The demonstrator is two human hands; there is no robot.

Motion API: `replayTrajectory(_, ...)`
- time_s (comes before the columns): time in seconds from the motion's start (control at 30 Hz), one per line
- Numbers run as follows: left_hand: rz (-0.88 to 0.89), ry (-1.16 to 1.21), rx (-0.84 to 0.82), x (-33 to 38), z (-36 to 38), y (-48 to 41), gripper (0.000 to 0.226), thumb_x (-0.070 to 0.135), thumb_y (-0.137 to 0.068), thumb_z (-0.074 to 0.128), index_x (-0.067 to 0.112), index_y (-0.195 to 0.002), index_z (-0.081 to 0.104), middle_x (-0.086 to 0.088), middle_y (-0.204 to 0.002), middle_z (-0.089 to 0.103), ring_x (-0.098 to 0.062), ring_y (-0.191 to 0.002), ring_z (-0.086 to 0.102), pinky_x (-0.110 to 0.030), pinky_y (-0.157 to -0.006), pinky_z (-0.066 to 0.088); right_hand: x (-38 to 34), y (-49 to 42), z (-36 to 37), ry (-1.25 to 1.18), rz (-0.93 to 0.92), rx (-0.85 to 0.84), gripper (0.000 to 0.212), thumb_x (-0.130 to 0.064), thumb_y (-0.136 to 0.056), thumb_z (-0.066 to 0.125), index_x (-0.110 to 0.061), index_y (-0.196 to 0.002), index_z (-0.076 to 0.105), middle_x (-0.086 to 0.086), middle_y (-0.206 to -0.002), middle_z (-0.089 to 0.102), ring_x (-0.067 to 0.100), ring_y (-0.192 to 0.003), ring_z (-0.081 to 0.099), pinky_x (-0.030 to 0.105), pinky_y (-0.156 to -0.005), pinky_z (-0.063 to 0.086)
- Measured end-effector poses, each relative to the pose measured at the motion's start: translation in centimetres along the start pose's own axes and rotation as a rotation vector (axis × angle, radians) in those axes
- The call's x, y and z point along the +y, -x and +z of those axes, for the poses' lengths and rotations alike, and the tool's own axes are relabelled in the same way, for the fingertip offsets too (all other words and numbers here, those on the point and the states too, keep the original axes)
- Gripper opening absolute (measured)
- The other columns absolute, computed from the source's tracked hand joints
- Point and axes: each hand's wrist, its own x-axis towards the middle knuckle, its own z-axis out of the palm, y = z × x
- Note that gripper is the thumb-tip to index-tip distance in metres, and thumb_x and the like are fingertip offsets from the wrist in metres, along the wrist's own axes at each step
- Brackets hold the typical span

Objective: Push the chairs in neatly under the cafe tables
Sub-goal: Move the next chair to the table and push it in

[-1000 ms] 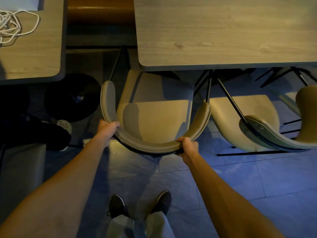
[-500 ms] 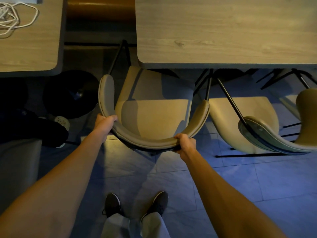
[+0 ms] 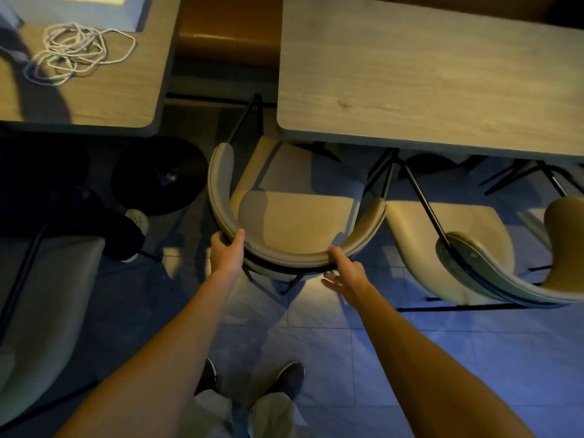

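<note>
Both hands meet the chair (image 3: 297, 216) backrest: left hand (image 3: 226, 252) gripping, right hand (image 3: 346, 273) loosened, seat front under table (image 3: 426, 90) edge.

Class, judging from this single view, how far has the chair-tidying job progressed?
Done: nothing fully. In hand: the curved-back beige chair, front just under the pale wooden table, left hand gripping, right hand opening. Left: the tipped beige chair leaning beside it.

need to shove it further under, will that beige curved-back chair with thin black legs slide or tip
The beige curved-back chair will probably slide: the tiled floor looks smooth. Pushed high at the backrest, where the left hand grips, its thin legs might catch a grout line and tip it slightly.
</note>
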Motion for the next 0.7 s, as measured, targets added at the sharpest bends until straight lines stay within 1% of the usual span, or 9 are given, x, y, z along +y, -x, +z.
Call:
replayTrajectory(0.13, 0.024, 0.067, 0.027, 0.6, -0.8, 3.5, 0.048, 0.031, -0.101, 0.055, 0.017, -0.145, 0.043, -0.006, -0.131, 0.052, -0.026, -0.108, 0.057, -0.044, -0.092, 0.056, -1.1, 2.8, -0.9, 0.118, -0.061, 0.0, 0.065, -0.043, -0.084, 0.075, -0.008, -0.134, 0.053, 0.014, -0.131, 0.061, 0.032, -0.112, 0.065, 0.046, -0.087, 0.062)
replayTrajectory(0.2, 0.036, 0.1, 0.018, 1.3, -1.6, 4.9, 0.036, 0.03, -0.104, 0.048, 0.019, -0.138, 0.047, -0.007, -0.131, 0.053, -0.026, -0.11, 0.059, -0.043, -0.089, 0.057, -2.2, 4.4, -1.0, 0.162, -0.102, -0.019, 0.058, -0.045, -0.087, 0.071, -0.007, -0.129, 0.057, 0.015, -0.127, 0.065, 0.032, -0.109, 0.067, 0.043, -0.078, 0.062)
replayTrajectory(0.27, 0.089, 0.146, 0.012, 2.5, -2.5, 6.4, 0.026, 0.031, -0.106, 0.043, 0.021, -0.128, 0.051, -0.008, -0.13, 0.054, -0.027, -0.113, 0.059, -0.044, -0.09, 0.056, -3.3, 6.6, -1.1, 0.192, -0.141, -0.039, 0.06, -0.048, -0.09, 0.068, -0.008, -0.133, 0.055, 0.015, -0.124, 0.066, 0.029, -0.103, 0.068, 0.038, -0.069, 0.06)
replayTrajectory(0.37, 0.138, 0.228, -0.032, 5.1, -3.6, 8.9, 0.036, 0.034, -0.108, 0.037, 0.017, -0.138, 0.048, -0.008, -0.129, 0.054, -0.027, -0.112, 0.06, -0.047, -0.093, 0.054, -5.3, 10.0, -1.4, 0.263, -0.281, -0.065, 0.054, -0.049, -0.096, 0.063, -0.011, -0.133, 0.053, 0.01, -0.114, 0.062, 0.025, -0.093, 0.069, 0.036, -0.066, 0.062)
replayTrajectory(0.43, 0.17, 0.253, -0.06, 6.8, -4.2, 10.7, 0.042, 0.036, -0.108, 0.035, 0.015, -0.142, 0.046, -0.01, -0.127, 0.056, -0.027, -0.109, 0.061, -0.048, -0.092, 0.055, -6.4, 12.5, -1.5, 0.243, -0.354, -0.1, 0.045, -0.047, -0.097, 0.062, -0.014, -0.127, 0.053, 0.009, -0.12, 0.058, 0.026, -0.095, 0.067, 0.034, -0.062, 0.062)
replayTrajectory(0.47, 0.188, 0.265, -0.076, 7.6, -4.5, 11.7, 0.042, 0.037, -0.107, 0.035, 0.015, -0.141, 0.047, -0.01, -0.127, 0.056, -0.027, -0.109, 0.061, -0.047, -0.091, 0.055, -6.8, 13.7, -1.7, 0.235, -0.383, -0.116, 0.044, -0.048, -0.098, 0.061, -0.017, -0.126, 0.052, 0.009, -0.126, 0.056, 0.025, -0.097, 0.067, 0.034, -0.064, 0.061)
replayTrajectory(0.57, 0.249, 0.293, -0.119, 9.0, -5.6, 15.1, 0.037, 0.035, -0.107, 0.036, 0.015, -0.134, 0.051, -0.01, -0.125, 0.055, -0.027, -0.106, 0.06, -0.046, -0.088, 0.055, -7.0, 16.8, -2.5, 0.207, -0.46, -0.154, 0.054, -0.05, -0.098, 0.06, -0.014, -0.136, 0.05, 0.014, -0.133, 0.052, 0.027, -0.1, 0.067, 0.041, -0.079, 0.061)
replayTrajectory(0.63, 0.3, 0.298, -0.149, 9.2, -6.7, 17.5, 0.034, 0.035, -0.107, 0.037, 0.016, -0.129, 0.054, -0.011, -0.125, 0.055, -0.026, -0.104, 0.061, -0.044, -0.084, 0.055, -6.4, 19.1, -3.2, 0.185, -0.491, -0.158, 0.058, -0.049, -0.099, 0.06, -0.009, -0.14, 0.048, 0.017, -0.134, 0.051, 0.031, -0.103, 0.066, 0.043, -0.08, 0.06)
replayTrajectory(0.7, 0.321, 0.297, -0.177, 8.8, -8.1, 19.7, 0.035, 0.036, -0.106, 0.037, 0.017, -0.129, 0.055, -0.011, -0.126, 0.057, -0.027, -0.107, 0.062, -0.044, -0.088, 0.054, -5.1, 21.3, -4.0, 0.16, -0.504, -0.159, 0.059, -0.048, -0.099, 0.059, -0.009, -0.142, 0.048, 0.019, -0.135, 0.052, 0.035, -0.108, 0.066, 0.042, -0.078, 0.06)
